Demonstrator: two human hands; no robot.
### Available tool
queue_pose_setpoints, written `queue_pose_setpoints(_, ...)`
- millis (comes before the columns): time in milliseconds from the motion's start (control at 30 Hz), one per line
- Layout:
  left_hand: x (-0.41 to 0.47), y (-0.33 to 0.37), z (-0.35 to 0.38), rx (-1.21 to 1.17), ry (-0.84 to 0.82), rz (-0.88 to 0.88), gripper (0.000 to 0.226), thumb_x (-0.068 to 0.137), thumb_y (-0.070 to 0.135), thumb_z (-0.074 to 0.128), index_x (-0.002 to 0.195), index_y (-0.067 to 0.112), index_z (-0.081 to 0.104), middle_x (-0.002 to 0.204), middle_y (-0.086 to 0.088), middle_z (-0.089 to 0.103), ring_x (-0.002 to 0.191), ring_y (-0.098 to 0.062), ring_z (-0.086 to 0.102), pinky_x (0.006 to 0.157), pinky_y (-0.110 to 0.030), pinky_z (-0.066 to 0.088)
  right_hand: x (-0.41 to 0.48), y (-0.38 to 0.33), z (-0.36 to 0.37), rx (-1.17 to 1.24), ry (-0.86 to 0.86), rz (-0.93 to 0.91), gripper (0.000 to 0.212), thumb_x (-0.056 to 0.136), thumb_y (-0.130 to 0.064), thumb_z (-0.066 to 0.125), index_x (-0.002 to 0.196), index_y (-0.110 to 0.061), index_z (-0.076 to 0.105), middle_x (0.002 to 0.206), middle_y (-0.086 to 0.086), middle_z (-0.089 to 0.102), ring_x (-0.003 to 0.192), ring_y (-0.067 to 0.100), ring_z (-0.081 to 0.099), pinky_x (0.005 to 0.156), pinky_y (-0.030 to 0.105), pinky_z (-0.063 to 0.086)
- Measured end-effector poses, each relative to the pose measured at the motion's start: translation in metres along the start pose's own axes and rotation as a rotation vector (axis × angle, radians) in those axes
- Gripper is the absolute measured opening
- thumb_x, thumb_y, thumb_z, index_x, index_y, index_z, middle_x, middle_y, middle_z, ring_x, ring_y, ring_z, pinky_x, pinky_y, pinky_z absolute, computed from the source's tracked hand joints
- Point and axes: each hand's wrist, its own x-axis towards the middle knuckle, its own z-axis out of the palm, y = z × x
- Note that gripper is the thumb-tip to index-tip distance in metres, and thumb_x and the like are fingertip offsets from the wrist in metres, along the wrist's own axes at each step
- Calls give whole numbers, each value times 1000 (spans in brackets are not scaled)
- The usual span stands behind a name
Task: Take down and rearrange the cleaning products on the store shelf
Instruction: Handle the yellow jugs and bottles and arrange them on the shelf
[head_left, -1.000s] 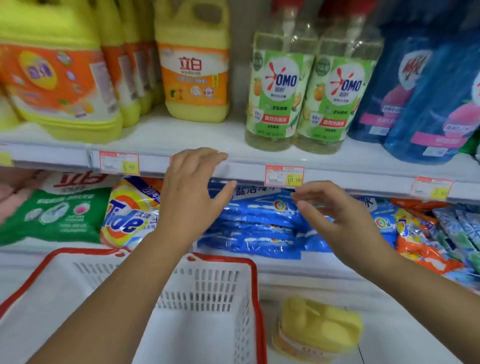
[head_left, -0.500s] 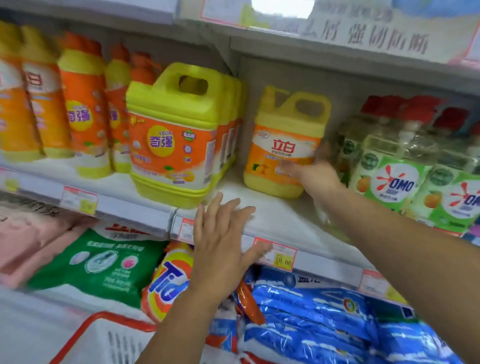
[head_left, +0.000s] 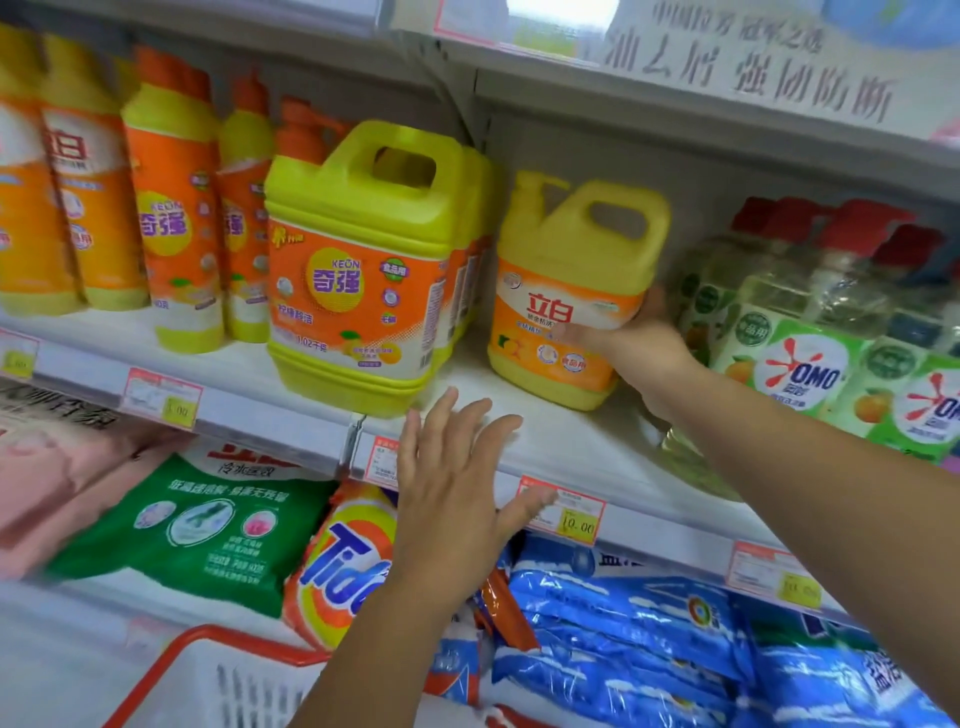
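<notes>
Right hand (head_left: 639, 348) grips yellow jug (head_left: 566, 280), OMO bottles (head_left: 810, 364) crowding beside; left hand (head_left: 452, 488) hovers spread flat.

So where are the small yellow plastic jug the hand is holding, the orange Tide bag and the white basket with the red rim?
Small yellow plastic jug (head_left: 563, 249): head view, on its yellow shoulder.
Orange Tide bag (head_left: 343, 566): head view, on the blue lettering.
White basket with red rim (head_left: 244, 693): head view, on its slotted wall.

Yellow detergent jug (head_left: 563, 291), orange label, upright on shelf (head_left: 561, 441), just R of bigger KEON jug (head_left: 358, 270).
</notes>
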Motion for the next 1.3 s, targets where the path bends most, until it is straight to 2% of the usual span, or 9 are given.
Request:
queue_pose_setpoints(267,5,13,-21,-170,-90,-122,85,81,80,38,151,33,26,159,10,24,148,-4,-4,119,-30,-16,-78,-20,-25,13,-15,-179,82,57,-18,95,122,-26,46,110,-13,65,97,-3,65,78,20,56)
queue_pose_setpoints(400,7,30,-53,-512,-135,-290,106,72,67,60,154,39,0,162,17,1,145,4,0,117,-29,10,-118,-38,-59,55,-114,-206,82,52,-22,94,122,-25,51,110,-11,70,97,-4,67,76,13,54)
queue_pose_setpoints(500,1,44,-71,-818,-278,-354,113,67,48,79,154,44,7,159,14,26,140,-3,36,113,-31,36,-145,-48,-91,99,-151,-202,84,49,-21,91,124,-17,54,104,-11,73,94,-3,69,72,10,53)
queue_pose_setpoints(633,-14,71,-71,-1131,-525,-415,88,69,2,83,139,32,39,114,19,70,104,0,66,77,-15,53,-173,-42,-136,142,-276,-106,81,53,-15,87,127,-13,56,106,-6,76,95,9,73,71,16,56)
queue_pose_setpoints(800,-56,105,-51,-1348,-811,-549,87,56,9,84,131,33,46,120,-4,70,109,-28,68,82,-40,59,-211,0,-177,139,-291,55,98,48,-16,88,132,-32,41,107,-15,73,97,4,71,70,19,57)
queue_pose_setpoints(933,-88,134,-26,-1324,-810,-671,86,54,3,86,128,30,51,116,-7,72,103,-29,70,76,-38,60,-236,38,-205,-94,-222,79,107,44,-43,94,132,-53,33,121,-11,54,103,3,65,83,25,55)
queue_pose_setpoints(1067,-99,148,-13,-1331,-906,-709,91,56,0,89,133,27,50,121,-8,70,109,-29,68,83,-39,59,-243,55,-234,69,-283,131,118,66,4,87,150,-45,19,118,-8,67,95,11,73,75,27,59)
queue_pose_setpoints(1167,-101,149,-11,-1316,-994,-668,95,54,14,93,136,33,49,126,-4,67,115,-25,65,91,-36,56,-241,60,-262,165,-387,205,108,75,-29,86,145,-64,11,125,-9,68,111,14,68,92,36,52)
queue_pose_setpoints(1300,-104,155,-8,-1275,-1048,-619,102,50,24,96,138,34,46,127,-1,67,116,-21,65,90,-32,56,-243,65,-282,188,-441,274,94,56,-86,67,139,-63,30,125,-4,69,110,22,68,95,38,50)
